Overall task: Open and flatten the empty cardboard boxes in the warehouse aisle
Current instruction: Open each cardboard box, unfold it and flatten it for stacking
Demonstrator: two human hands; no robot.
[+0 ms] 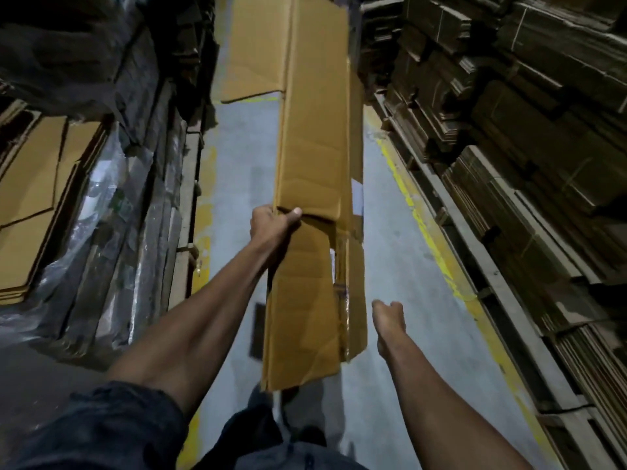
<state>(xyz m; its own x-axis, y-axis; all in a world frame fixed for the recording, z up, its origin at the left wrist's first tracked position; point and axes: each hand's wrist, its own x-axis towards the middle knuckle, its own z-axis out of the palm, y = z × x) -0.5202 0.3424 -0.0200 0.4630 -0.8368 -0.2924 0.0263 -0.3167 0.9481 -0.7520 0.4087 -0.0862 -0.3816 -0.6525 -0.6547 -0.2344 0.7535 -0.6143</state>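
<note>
Hanging loose, the right hand (pixel 388 320) holds nothing, just right of the flattened cardboard box (pixel 315 171). Left hand (pixel 273 228) has its grip closed on the box's left edge. Beyond the grip, another flat sheet (pixel 254 52) lies on the aisle floor (pixel 234 184), between stacked cardboard (pixel 509 137) and plastic-wrapped stacks (pixel 112 184).

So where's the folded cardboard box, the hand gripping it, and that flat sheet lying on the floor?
Folded cardboard box (pixel 315 157): head view, its broad upper face.
Left hand (pixel 271 227): head view, back of hand.
Flat sheet (pixel 258 49): head view, its bare middle.
</note>
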